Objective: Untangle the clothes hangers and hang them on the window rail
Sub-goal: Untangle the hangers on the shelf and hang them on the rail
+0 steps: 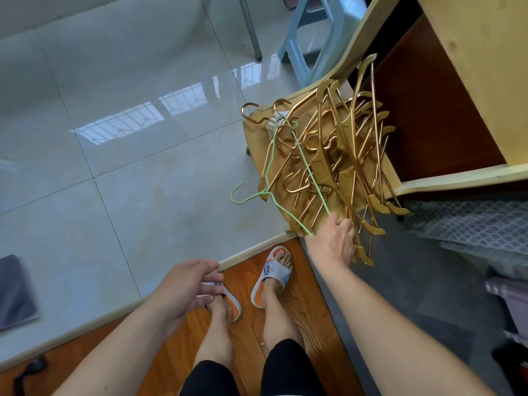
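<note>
Untangling step: my right hand (333, 241) grips the green wire hanger (297, 155) at the chair seat's (253, 138) near edge; left hand (185, 292) spread, empty. Next: lift it free of the gold hangers (343, 155).

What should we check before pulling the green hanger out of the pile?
1. Right hand holds the green hanger at its lower corner: ok, though the grip itself is partly hidden.
2. Left hand free to help: ok, open and empty.
3. Green hanger clear of the gold hangers: not ok, it lies across them.
4. Its hook free: ok, it juts past the chair edge.
5. Window rail within reach: cannot tell, not in view.
</note>
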The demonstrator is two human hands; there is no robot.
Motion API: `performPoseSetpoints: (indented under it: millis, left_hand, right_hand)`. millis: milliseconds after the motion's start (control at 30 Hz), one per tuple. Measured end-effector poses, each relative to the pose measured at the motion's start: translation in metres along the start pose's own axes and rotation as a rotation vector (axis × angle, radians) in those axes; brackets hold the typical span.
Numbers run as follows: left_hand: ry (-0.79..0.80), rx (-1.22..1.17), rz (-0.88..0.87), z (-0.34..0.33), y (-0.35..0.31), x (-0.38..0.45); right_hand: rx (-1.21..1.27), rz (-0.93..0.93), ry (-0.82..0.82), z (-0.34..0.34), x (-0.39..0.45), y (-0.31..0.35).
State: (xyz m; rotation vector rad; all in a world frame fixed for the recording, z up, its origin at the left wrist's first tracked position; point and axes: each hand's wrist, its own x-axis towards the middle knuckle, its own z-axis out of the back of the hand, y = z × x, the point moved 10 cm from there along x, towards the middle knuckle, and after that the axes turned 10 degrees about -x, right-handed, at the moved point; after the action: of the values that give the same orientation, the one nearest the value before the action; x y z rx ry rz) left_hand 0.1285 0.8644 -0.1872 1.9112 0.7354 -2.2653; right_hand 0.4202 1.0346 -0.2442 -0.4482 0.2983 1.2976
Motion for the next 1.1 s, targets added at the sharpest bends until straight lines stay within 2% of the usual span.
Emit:
performPoseSetpoints:
  millis: [300,667,933,1100]
  left_hand:
    - [0.009,0.006,-0.01,0.002,-0.008,0.004]
    - [0.027,0.055,-0.017,-0.013,-0.013,0.006]
    - [0.009,0.062,-0.013,-0.013,-0.012,0.007]
    - [0.012,0.055,-0.003,-0.015,-0.008,0.007]
  right_hand:
    - [-0.122,-0.019,-0.058,0.008,0.02,-0.017]
    - [-0.09,0.069,-0.041,0.007,0.029,-0.019]
    - [-0.174,0.012,-0.14,0.023,0.035,-0.017]
    - [-0.173,-0.01,-0.121,0.024,0.023,-0.02]
